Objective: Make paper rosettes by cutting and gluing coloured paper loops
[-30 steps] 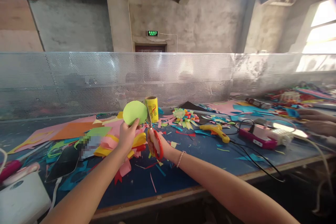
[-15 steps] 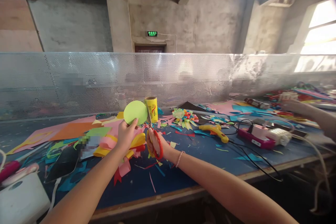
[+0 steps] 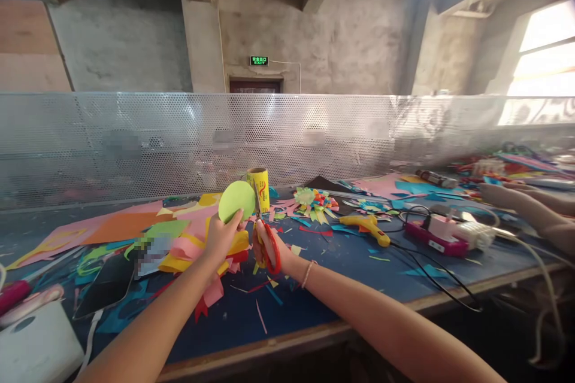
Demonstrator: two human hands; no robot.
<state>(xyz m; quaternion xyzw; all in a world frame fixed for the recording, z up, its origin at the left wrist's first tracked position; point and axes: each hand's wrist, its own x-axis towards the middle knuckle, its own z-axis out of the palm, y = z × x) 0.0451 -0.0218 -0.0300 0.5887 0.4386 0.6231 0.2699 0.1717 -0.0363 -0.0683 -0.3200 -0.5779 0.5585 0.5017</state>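
A light green paper circle (image 3: 236,200) is pinched at its lower edge by my left hand (image 3: 223,233). My right hand (image 3: 271,247) is wrapped round the handles of red-handled scissors (image 3: 275,251). The blades point upward, close to the circle's right edge; whether they touch the paper I cannot tell. Just behind the blades stands a yellow cardboard tube (image 3: 259,187) with printed lettering. Pink, yellow and red paper loops (image 3: 186,246) lie beneath and left of my left hand.
A yellow glue gun (image 3: 368,227) lies to the right, its cord near a magenta power strip (image 3: 433,240). A paper rosette (image 3: 314,200) sits behind it. Further right are another person's hands (image 3: 507,197). At left lie a phone (image 3: 108,284) and a white box (image 3: 40,338).
My left hand has shifted the green circle slightly right and down, tilting it nearer the scissors. At the right, more of the other person's hands and arms has come into view.
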